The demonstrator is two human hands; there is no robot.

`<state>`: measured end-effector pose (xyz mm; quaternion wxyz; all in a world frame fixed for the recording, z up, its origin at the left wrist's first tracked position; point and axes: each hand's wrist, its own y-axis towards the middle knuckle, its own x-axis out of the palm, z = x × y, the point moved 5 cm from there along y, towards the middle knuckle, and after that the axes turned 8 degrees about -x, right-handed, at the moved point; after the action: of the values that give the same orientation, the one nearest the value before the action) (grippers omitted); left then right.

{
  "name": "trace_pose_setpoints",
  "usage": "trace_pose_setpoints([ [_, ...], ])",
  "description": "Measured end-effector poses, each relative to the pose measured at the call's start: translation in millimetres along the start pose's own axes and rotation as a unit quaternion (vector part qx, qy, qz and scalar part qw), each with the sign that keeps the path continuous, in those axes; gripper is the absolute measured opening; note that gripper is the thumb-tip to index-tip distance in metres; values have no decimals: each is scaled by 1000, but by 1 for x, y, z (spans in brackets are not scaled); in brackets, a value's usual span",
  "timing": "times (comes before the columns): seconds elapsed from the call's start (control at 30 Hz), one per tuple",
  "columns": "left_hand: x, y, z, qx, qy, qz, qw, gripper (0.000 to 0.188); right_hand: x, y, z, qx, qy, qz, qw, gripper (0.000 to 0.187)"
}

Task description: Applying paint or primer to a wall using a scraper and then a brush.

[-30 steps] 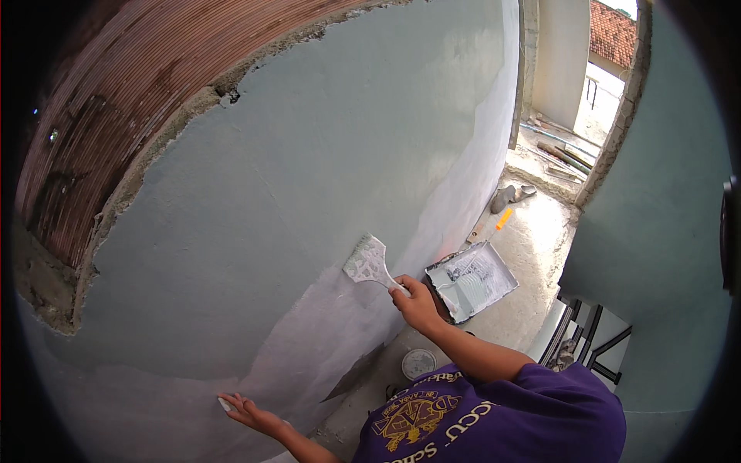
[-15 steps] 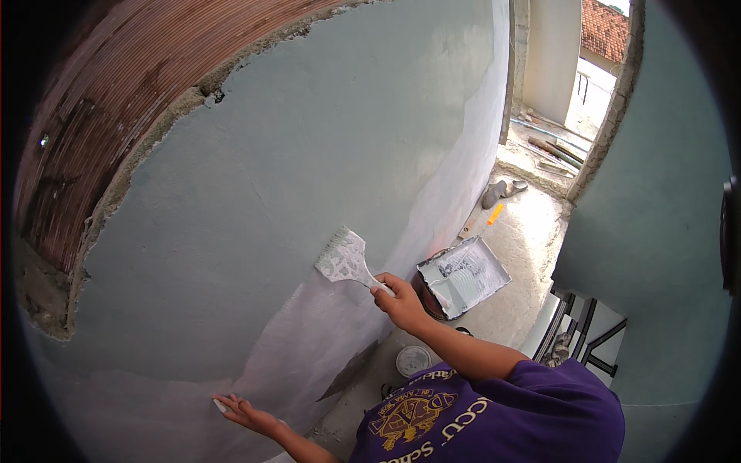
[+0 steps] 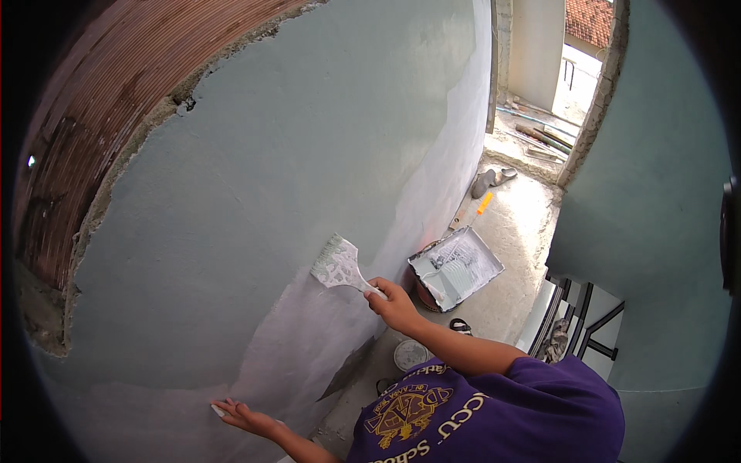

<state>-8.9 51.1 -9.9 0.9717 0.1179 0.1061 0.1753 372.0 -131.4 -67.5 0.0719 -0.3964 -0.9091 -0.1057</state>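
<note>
My right hand [image 3: 394,305] is closed around the handle of a wide paintbrush [image 3: 342,266]. Its flat head is smeared white and grey-green, and the bristles meet the wall [image 3: 255,201] where a grey-green coat borders a paler strip [image 3: 282,343]. Lower on the left, my left hand [image 3: 245,417] is stretched out by the pale part of the wall, fingers extended. A whitish patch shows at its fingertips; whether it is paint I cannot tell. Beyond my right hand, a paint tray [image 3: 480,287] with pale grey-green paint sits atop a round bucket [image 3: 427,298].
A lidded tub [image 3: 411,354] stands below my right forearm, close to a dark sandal [image 3: 461,326]. Grey shoes [image 3: 484,184] and an orange-handled tool [image 3: 485,204] lie along the wall's foot. Black metal framing [image 3: 594,328] leans at the right; ribbed brick [image 3: 93,147] borders the wall's upper left.
The view has shifted slightly. The paintbrush has moved a little downward along the paint border, still in my right hand. My left hand stays in nearly the same place.
</note>
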Motion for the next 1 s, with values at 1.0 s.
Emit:
trace_pose_setpoints([
  [1.0,-1,-3,7,-4,0,-1,1000,62,1,9,-9,20,33,1,999,14],
])
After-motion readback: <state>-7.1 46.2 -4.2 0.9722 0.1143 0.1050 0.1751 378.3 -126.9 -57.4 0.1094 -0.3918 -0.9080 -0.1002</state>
